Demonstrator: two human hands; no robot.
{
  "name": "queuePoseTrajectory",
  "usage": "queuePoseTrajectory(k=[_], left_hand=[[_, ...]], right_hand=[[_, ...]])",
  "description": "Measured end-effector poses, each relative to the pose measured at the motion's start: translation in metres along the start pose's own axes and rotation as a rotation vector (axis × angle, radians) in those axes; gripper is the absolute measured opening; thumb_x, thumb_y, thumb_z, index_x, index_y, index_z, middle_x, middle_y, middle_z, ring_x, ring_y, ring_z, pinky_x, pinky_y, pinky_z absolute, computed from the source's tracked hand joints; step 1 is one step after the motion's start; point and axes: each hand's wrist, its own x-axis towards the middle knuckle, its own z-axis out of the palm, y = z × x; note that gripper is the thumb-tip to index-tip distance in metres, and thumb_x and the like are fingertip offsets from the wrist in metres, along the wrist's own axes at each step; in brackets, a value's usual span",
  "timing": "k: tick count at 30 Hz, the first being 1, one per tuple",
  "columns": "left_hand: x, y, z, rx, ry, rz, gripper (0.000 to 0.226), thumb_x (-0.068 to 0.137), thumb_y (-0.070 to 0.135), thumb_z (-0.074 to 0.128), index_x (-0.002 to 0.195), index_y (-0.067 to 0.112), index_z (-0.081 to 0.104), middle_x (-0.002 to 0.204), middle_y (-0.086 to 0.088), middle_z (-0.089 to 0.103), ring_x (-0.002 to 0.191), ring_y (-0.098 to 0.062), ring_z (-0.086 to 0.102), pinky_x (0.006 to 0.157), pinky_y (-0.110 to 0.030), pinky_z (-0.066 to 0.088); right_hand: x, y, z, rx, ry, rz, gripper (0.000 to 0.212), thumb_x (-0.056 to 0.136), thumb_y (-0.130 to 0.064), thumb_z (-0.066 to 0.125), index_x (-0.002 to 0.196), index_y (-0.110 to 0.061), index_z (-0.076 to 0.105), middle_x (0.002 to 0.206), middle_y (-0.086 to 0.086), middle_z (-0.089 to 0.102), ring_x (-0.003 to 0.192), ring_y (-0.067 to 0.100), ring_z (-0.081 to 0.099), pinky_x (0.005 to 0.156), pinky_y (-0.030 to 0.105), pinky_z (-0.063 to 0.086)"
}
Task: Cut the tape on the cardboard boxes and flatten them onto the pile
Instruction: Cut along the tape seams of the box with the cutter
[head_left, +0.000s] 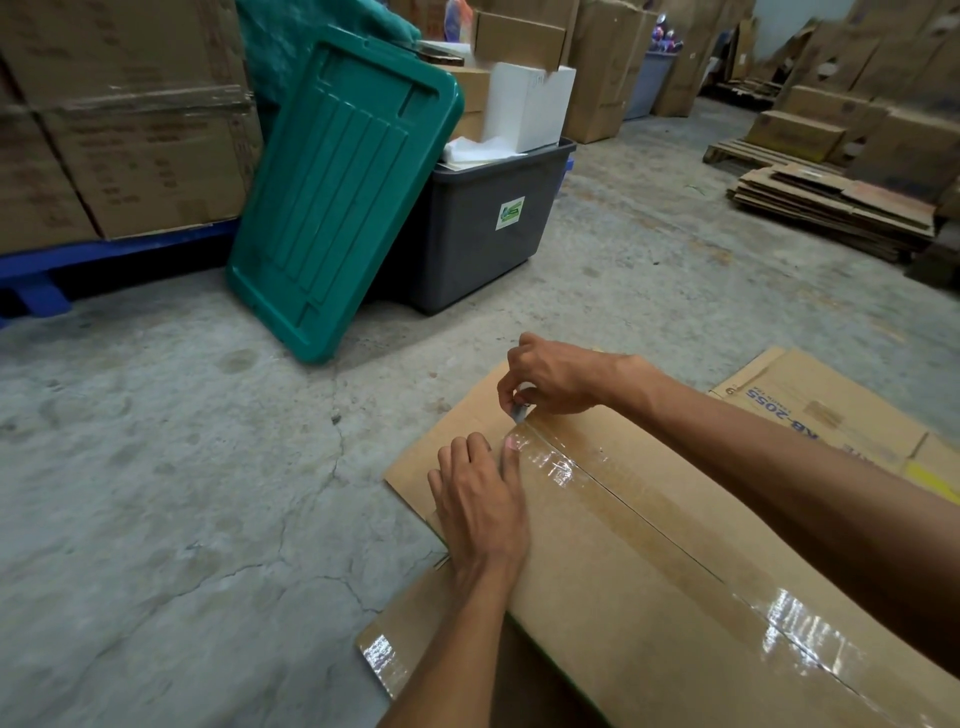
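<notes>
Both hands (480, 499) on taped box (649, 561)

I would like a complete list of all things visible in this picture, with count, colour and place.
cardboard box: one, brown, front right, under both hands
tape: one strip, clear, along the box seam
cutter: one, grey, at the tape's far end
lid: one, green, leaning on the bin
bin: one, grey, centre back
flattened pile: one, brown, right back
left hand: flat on box
right hand: pinches cutter
</notes>
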Motion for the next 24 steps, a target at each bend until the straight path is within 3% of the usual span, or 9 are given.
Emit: queuePoseTrajectory(k=[3,6,8,12,24], left_hand=[[0.001,0.001,0.001,0.009,0.004,-0.005,0.031,0.101,0.046,0.042,0.089,0.02,0.057,0.089,0.002,0.059,0.084,-0.016,0.05,0.076,-0.034,0.042],[0.001,0.001,0.001,0.004,-0.004,-0.008,0.032,0.101,0.046,0.04,0.09,0.021,0.057,0.089,0.003,0.059,0.085,-0.015,0.049,0.077,-0.034,0.042],[0.0,-0.001,0.0,0.004,-0.002,-0.005,0.032,0.102,0.046,0.038,0.09,0.022,0.056,0.089,0.003,0.058,0.085,-0.015,0.048,0.077,-0.034,0.042],[0.001,-0.003,0.001,0.009,-0.001,-0.006,0.031,0.102,0.045,0.037,0.089,0.023,0.054,0.089,0.003,0.057,0.085,-0.017,0.048,0.077,-0.035,0.043],[0.0,-0.003,0.001,-0.005,0.011,-0.003,0.033,0.103,0.045,0.036,0.087,0.022,0.053,0.088,0.002,0.056,0.084,-0.018,0.048,0.076,-0.036,0.043]], right_hand=[[-0.001,0.0,0.0,-0.035,0.019,-0.017,0.021,0.098,-0.027,0.054,0.084,-0.041,0.061,0.087,-0.009,0.048,0.09,0.015,0.038,0.085,0.042,0.05],[-0.006,0.0,-0.001,-0.03,0.003,0.027,0.018,0.1,-0.028,0.052,0.098,-0.037,0.067,0.093,-0.007,0.049,0.095,0.016,0.038,0.083,0.039,0.049],[-0.009,0.004,0.0,0.028,0.018,0.097,0.02,0.1,-0.025,0.05,0.106,-0.032,0.067,0.098,-0.004,0.053,0.103,0.02,0.041,0.082,0.04,0.047],[-0.013,0.012,0.002,0.166,0.037,0.208,0.024,0.099,-0.019,0.047,0.102,-0.032,0.067,0.094,-0.008,0.054,0.109,0.021,0.042,0.086,0.042,0.043],[-0.002,-0.002,-0.007,0.114,-0.066,0.162,0.023,0.099,-0.02,0.05,0.104,-0.032,0.068,0.104,-0.003,0.063,0.102,0.016,0.037,0.081,0.039,0.044]])
